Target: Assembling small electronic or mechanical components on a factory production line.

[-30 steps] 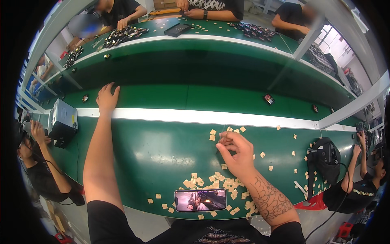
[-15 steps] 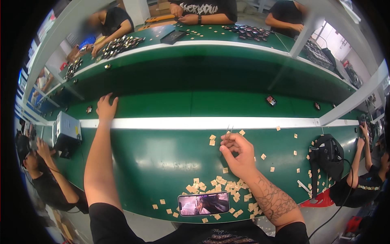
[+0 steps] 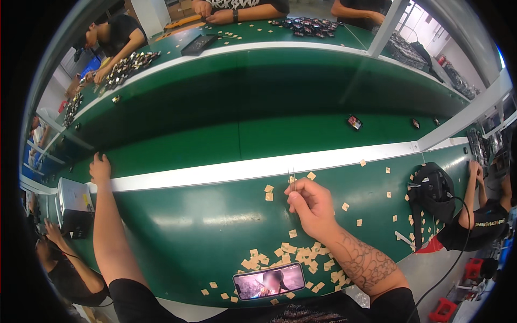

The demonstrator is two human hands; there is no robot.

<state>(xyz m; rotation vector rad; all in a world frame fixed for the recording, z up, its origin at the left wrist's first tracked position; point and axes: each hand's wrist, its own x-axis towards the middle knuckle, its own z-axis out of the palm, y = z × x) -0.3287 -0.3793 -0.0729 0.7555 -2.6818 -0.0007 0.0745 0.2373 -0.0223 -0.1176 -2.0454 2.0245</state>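
Note:
My left hand (image 3: 100,169) reaches far out to the left, just past the white rail (image 3: 231,166) and over the green belt. Its fingers are drawn together; whatever lies between them is hidden by the hand. In my right hand (image 3: 311,202) I hold thin metal tweezers (image 3: 292,180), tips pointing away from me, above the green tabletop (image 3: 177,231). Small square beige stickers (image 3: 269,197) lie around that hand, and a heap of stickers (image 3: 288,249) is nearer to me. A phone (image 3: 269,281) playing a video lies in front of the heap.
On the belt to the right lie small dark devices (image 3: 354,123). A black bag (image 3: 432,194) with a cable sits on the right of the table, a white box-shaped machine (image 3: 74,199) at the left. Several people work around; piles of devices (image 3: 307,27) cover the far bench.
My left hand has moved further left, over where a small device lay, and its fingers have closed. My right hand still holds the tweezers. The whole view has turned slightly.

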